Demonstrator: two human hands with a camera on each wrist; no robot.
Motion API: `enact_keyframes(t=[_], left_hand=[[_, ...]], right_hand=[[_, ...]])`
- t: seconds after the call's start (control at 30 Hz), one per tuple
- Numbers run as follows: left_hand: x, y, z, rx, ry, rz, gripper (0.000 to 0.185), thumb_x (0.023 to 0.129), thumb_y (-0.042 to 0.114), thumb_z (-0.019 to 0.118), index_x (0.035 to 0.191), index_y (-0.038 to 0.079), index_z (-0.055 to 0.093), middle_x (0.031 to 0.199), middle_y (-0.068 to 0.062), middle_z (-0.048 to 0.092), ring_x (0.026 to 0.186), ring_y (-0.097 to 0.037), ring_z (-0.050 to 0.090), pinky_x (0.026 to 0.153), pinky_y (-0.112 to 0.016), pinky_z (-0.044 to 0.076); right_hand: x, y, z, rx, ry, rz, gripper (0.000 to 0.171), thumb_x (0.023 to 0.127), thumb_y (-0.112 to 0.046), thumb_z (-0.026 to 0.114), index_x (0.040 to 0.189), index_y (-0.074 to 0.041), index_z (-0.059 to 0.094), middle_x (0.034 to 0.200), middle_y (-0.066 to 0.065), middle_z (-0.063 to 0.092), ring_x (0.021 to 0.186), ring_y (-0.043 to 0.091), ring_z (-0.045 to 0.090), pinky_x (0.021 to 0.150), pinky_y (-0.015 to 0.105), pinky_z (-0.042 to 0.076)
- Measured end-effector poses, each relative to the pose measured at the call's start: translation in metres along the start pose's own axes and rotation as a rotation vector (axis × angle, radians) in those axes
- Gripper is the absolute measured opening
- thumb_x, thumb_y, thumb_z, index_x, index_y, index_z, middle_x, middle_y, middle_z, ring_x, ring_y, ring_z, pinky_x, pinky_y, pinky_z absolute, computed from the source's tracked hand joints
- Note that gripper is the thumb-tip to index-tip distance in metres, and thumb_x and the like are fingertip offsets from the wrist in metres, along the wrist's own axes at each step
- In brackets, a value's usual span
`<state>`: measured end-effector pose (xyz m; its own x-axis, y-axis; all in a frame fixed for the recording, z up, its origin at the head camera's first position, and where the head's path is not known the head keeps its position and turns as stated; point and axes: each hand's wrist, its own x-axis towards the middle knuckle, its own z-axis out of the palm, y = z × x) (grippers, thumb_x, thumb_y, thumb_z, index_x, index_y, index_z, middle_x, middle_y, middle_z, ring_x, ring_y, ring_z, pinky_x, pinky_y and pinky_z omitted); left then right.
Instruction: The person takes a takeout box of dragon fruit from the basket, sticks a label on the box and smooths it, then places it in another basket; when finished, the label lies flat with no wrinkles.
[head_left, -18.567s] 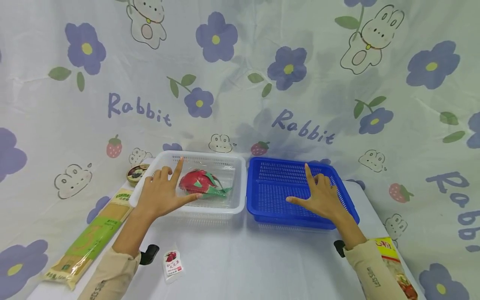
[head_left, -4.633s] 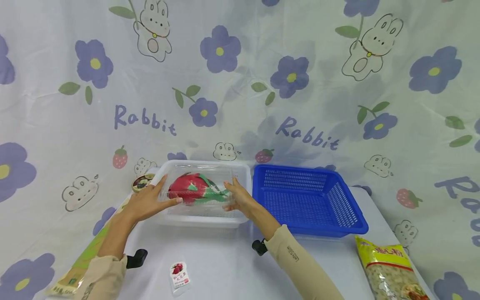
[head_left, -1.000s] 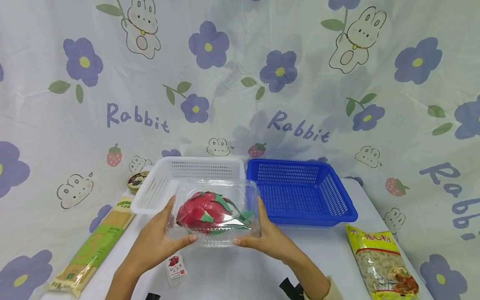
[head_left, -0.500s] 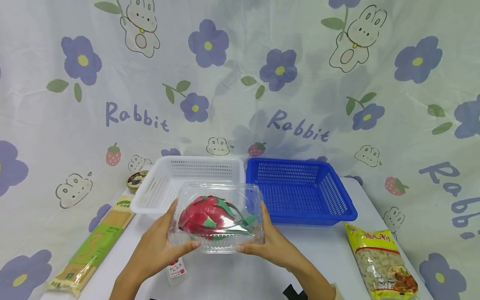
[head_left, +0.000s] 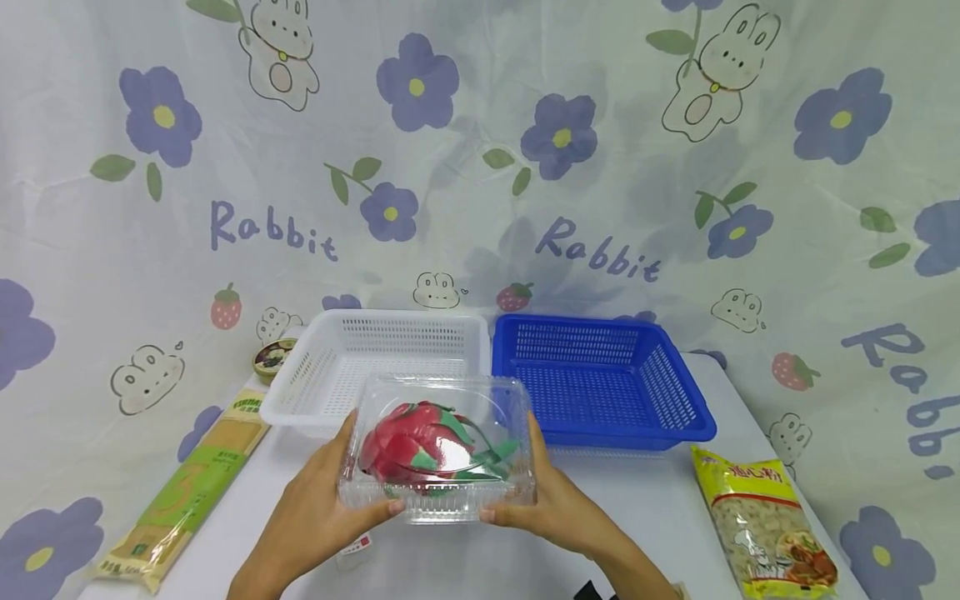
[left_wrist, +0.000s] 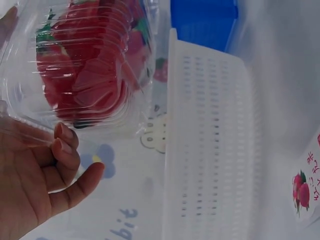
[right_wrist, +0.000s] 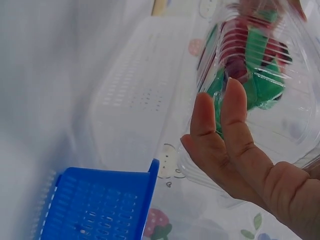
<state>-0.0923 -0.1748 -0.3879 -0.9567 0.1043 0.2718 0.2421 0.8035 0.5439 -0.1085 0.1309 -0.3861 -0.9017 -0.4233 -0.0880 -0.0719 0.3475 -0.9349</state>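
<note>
A clear plastic clamshell box (head_left: 442,507) with a red and green dragon fruit (head_left: 420,442) inside is held up in front of the baskets, its lid closed. My left hand (head_left: 311,508) grips its left end, thumb along the front edge. At the opposite end my right hand (head_left: 566,504) holds it the same way. In the left wrist view, some left fingers (left_wrist: 65,150) curl at the box's lower edge. Right fingers (right_wrist: 235,130) press under the box in the right wrist view. Behind the box stands a white basket (head_left: 281,408), beside a blue basket (head_left: 600,437).
A noodle packet (head_left: 187,483) and a round tin (head_left: 272,358) lie on the left. To the right is a yellow bag of pasta (head_left: 765,525). A small dragon fruit label (head_left: 356,546) lies on the white table, partly hidden by my left hand. A patterned curtain (head_left: 465,167) hangs behind.
Both hands have lifted the box out of the white basket, where it lay earlier. Over the last second it has come slightly closer to me, hiding more of the label.
</note>
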Motion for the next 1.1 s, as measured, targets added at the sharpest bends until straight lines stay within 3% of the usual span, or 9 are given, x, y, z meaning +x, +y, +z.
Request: enact_keyframes(t=[0.13,0.27,0.37,0.5,0.8,0.97,1.1], left_hand=[[-0.004,0.002,0.002,0.013,0.007,0.001,0.119,0.071,0.065,0.079,0.160,0.017,0.016,0.141,-0.020,0.053,0.122,-0.040,0.056,0.088,-0.068,0.048],[-0.006,0.005,0.005,0.021,-0.010,-0.016,0.120,0.071,0.066,0.078,0.160,0.016,0.015,0.143,-0.021,0.051,0.124,-0.042,0.054,0.088,-0.069,0.047],[-0.009,0.006,0.007,0.023,-0.015,-0.028,0.120,0.071,0.067,0.077,0.161,0.018,0.014,0.143,-0.020,0.051,0.124,-0.042,0.054,0.089,-0.069,0.047],[-0.013,0.007,0.011,0.024,-0.004,-0.024,0.120,0.070,0.067,0.078,0.161,0.019,0.015,0.143,-0.018,0.052,0.123,-0.039,0.056,0.088,-0.068,0.048],[-0.023,0.010,0.013,0.026,-0.029,-0.052,0.120,0.069,0.069,0.076,0.161,0.025,0.012,0.140,-0.016,0.055,0.119,-0.038,0.058,0.087,-0.067,0.049],[-0.028,0.009,0.013,0.027,-0.050,-0.071,0.124,0.067,0.069,0.077,0.161,0.020,0.013,0.139,-0.018,0.054,0.118,-0.039,0.058,0.087,-0.067,0.049],[-0.031,0.010,0.012,0.024,-0.128,-0.162,0.128,0.067,0.074,0.074,0.161,0.019,0.007,0.145,-0.020,0.049,0.124,-0.045,0.054,0.090,-0.069,0.046]], right_hand=[[-0.004,0.003,-0.001,-0.010,-0.026,-0.025,0.129,0.083,-0.037,0.081,0.154,-0.026,-0.027,0.163,0.027,0.004,0.144,0.053,0.020,0.107,0.070,0.029],[-0.009,0.005,-0.002,-0.001,-0.043,-0.040,0.128,0.085,-0.036,0.079,0.153,-0.028,-0.029,0.161,0.028,0.016,0.142,0.052,0.029,0.105,0.068,0.035],[-0.013,0.006,-0.002,0.014,-0.054,-0.050,0.128,0.085,-0.035,0.079,0.152,-0.028,-0.029,0.155,0.030,0.031,0.135,0.047,0.043,0.102,0.062,0.043],[-0.017,0.008,-0.002,0.034,-0.067,-0.060,0.128,0.086,-0.033,0.079,0.152,-0.028,-0.030,0.149,0.031,0.040,0.125,0.040,0.056,0.096,0.054,0.051],[-0.024,0.013,0.004,0.053,-0.079,-0.054,0.128,0.086,-0.031,0.079,0.151,-0.034,-0.031,0.138,0.029,0.052,0.104,0.021,0.069,0.086,0.037,0.057],[-0.025,0.016,0.009,0.100,-0.091,-0.013,0.128,0.085,-0.031,0.080,0.150,-0.041,-0.030,0.137,0.018,0.057,0.109,0.021,0.067,0.093,0.047,0.054],[-0.024,0.016,0.010,0.137,-0.108,0.025,0.130,0.084,-0.032,0.080,0.148,-0.043,-0.032,0.140,0.016,0.055,0.114,0.024,0.065,0.096,0.056,0.050]])
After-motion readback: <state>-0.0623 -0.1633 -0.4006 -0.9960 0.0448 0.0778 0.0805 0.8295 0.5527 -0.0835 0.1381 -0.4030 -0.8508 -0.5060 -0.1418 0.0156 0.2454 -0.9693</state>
